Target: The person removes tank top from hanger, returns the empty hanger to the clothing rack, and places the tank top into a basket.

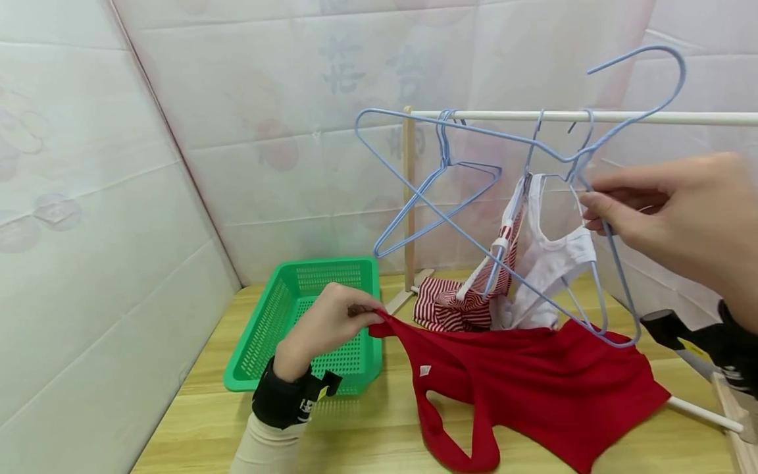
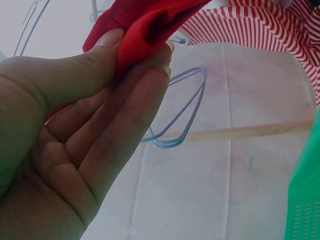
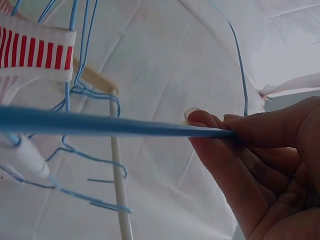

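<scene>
Nearby, a red garment (image 1: 545,382) spreads toward the right edge of the worktop (image 1: 189,434), one end pinched by the left hand (image 1: 331,322); the right hand (image 1: 693,210) grips a blue hanger (image 3: 75,123); a green basket (image 1: 328,275) stands near the far left corner.

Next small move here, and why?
Probably lower the blue hanger's free end toward the red garment's raised edge: the right hand holds that hanger, bare, by one side, and the left hand pinches that edge up.
</scene>
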A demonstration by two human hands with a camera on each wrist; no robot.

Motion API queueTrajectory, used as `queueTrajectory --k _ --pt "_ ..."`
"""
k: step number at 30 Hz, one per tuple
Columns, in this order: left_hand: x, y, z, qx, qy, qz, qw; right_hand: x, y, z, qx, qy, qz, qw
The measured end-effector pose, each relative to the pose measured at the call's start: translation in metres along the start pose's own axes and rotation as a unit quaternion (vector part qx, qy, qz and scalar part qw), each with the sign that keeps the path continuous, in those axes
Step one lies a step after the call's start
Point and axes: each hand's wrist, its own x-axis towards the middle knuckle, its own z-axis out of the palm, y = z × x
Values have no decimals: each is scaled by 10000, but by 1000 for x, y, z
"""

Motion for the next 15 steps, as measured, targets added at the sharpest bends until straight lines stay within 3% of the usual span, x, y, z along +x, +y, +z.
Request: queueTrajectory --k 9,14,15 --pt "-7 -4 -7 -45 136 -168 9998 -17 42 -9 598 283 404 9970" --pt "-10 -6 -11 -50 93 -300 9995 -29 56 -14 952 549 1008 9888" --pt "-11 -7 -12 -62 88 -339 9994 -32 60 -14 1270 581 1184 9831"
